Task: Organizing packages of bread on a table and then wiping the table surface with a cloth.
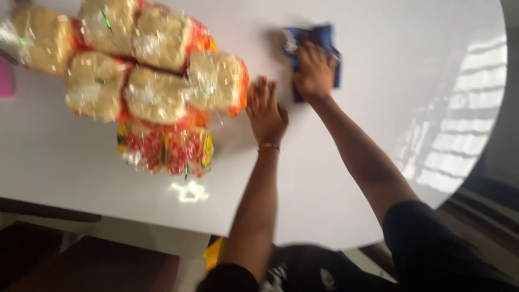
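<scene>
We are pressing our right hand [314, 70] flat on a blue cloth [324, 40] lying on the white desk [351, 178], its grip loosely clenched over the fabric. Our left hand [266, 111] is resting open, grip released, on the desk just beside a heap of clear bagged noodle packets [157, 81] with red and yellow wrapping.
</scene>
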